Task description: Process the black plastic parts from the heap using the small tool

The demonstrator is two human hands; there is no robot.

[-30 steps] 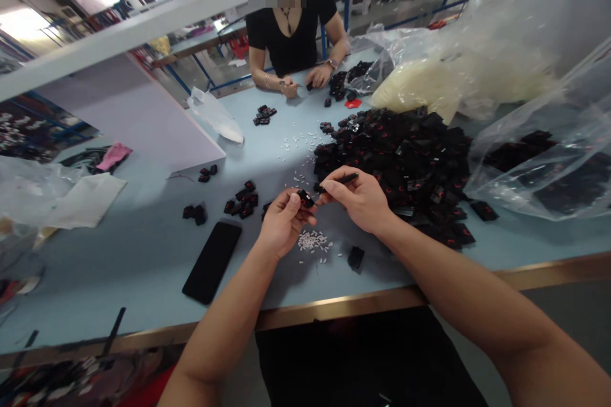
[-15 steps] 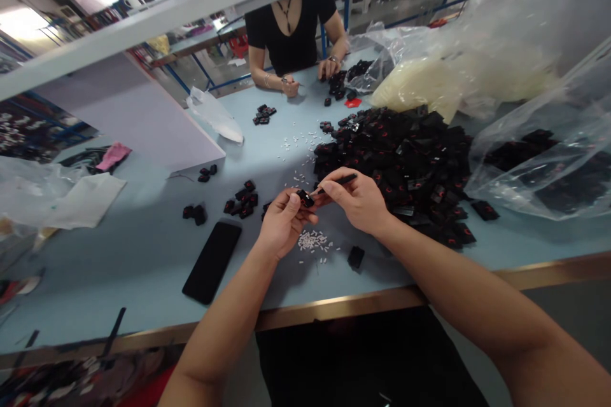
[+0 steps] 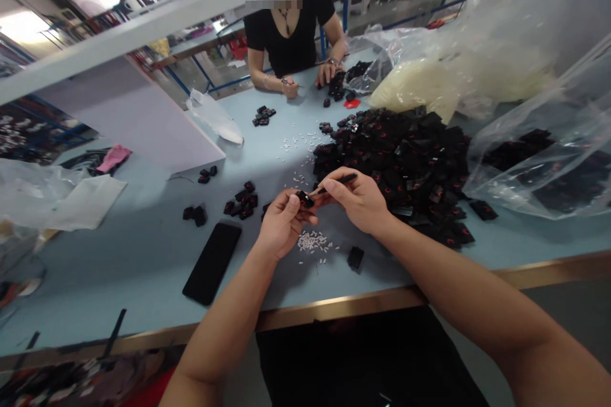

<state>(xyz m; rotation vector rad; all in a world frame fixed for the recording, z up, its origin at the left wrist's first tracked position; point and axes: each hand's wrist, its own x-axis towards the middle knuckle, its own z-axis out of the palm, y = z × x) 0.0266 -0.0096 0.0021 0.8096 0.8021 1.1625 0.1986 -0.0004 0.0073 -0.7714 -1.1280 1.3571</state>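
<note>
Black piece [image 3: 304, 199] — in left hand [image 3: 280, 222]

Left hand [image 3: 279, 229] pinching small black piece [image 3: 304, 199], right hand [image 3: 365, 203] holding slim dark tool [image 3: 338, 183] pen-style, tip right at the piece; contact too small to confirm. White bits [image 3: 312, 241] piled on blue surface [image 3: 119, 273] just below the hands. Large heap of black pieces [image 3: 396, 159] beyond right hand, clear plastic bag [image 3: 539, 184] beside it. Black phone-like slab [image 3: 212, 264] lies left. Co-worker [image 3: 291, 38] in black top sits across.
</note>
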